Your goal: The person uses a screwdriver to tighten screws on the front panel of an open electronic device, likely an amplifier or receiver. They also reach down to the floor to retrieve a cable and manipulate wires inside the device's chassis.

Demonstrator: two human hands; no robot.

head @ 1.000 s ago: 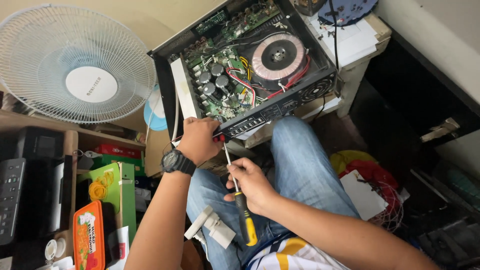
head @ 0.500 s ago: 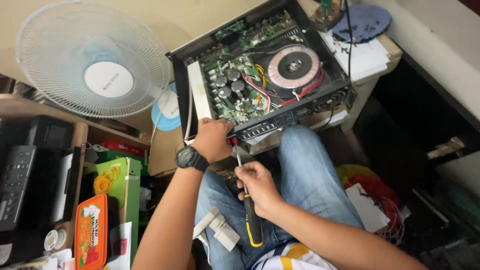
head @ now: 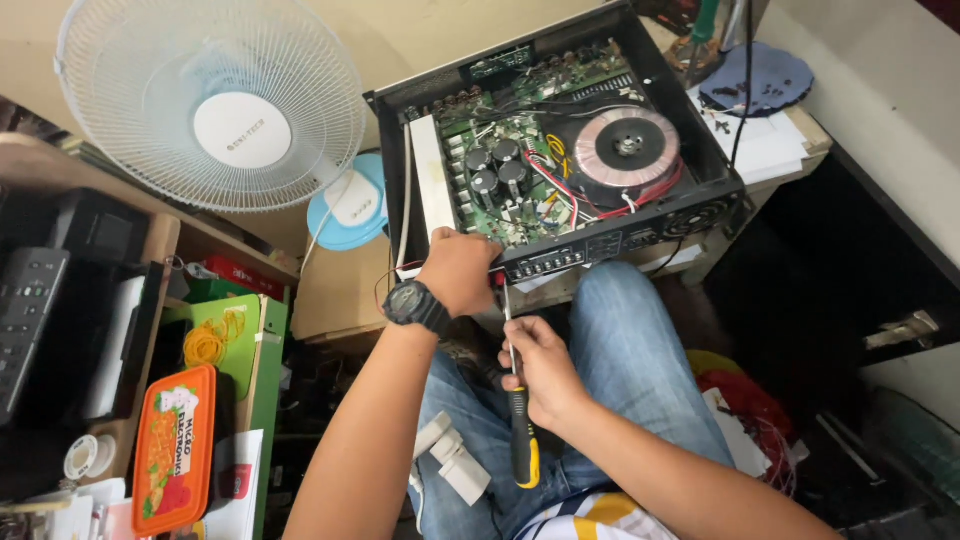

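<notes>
My left hand [head: 460, 272] clamps front corner of open amplifier chassis [head: 560, 150] on table edge. My right hand [head: 540, 368] wraps screwdriver [head: 518, 400], tip at front panel. Risk: tip slips, gouges circuit board [head: 510, 180]; chassis tips off edge.

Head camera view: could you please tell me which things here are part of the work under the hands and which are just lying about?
In use:
- open amplifier chassis
- screwdriver
- left hand on the chassis front edge
- right hand holding the screwdriver

Lying about:
- white fan
- orange-lidded box
- green carton
- white plug
</notes>
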